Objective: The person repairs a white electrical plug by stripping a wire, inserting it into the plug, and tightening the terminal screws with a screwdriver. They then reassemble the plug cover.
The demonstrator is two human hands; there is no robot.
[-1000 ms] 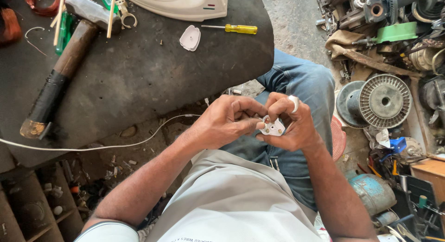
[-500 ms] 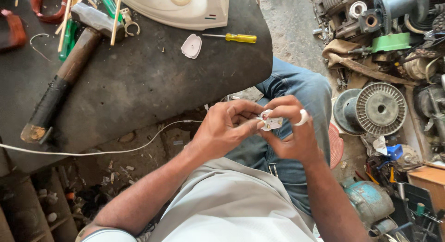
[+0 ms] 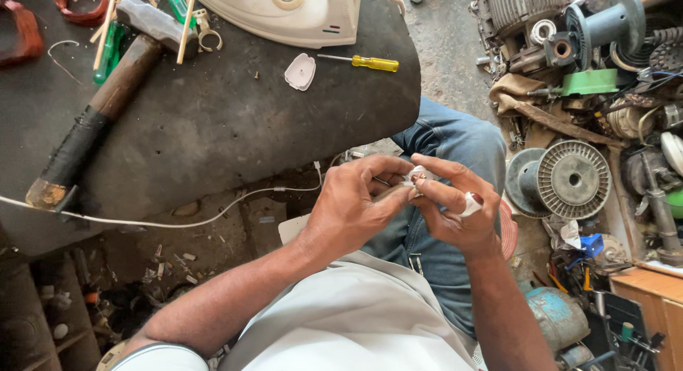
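Both my hands meet above my lap, over my blue jeans (image 3: pixel 455 140). My left hand (image 3: pixel 352 207) and my right hand (image 3: pixel 455 207) pinch a small white plastic part with metal contacts (image 3: pixel 415 177) between their fingertips. A white bandage wraps one finger of my right hand. A thin white cable (image 3: pixel 213 214) runs from the left across the table edge towards my hands. On the dark table (image 3: pixel 228 129) lie a small white plastic cover (image 3: pixel 299 71) and a yellow-handled screwdriver (image 3: pixel 363 61).
A white clothes iron (image 3: pixel 284 12) sits at the table's far edge. A large hammer (image 3: pixel 99 108) lies at the left, among green tools and sticks. Right of my legs are a grey spool (image 3: pixel 569 179), motor parts and scrap. A wooden box (image 3: pixel 651 300) stands at the lower right.
My hands have stayed together on the small white part, turning it slightly between the fingers. The view has shifted a little; the table items have not moved.
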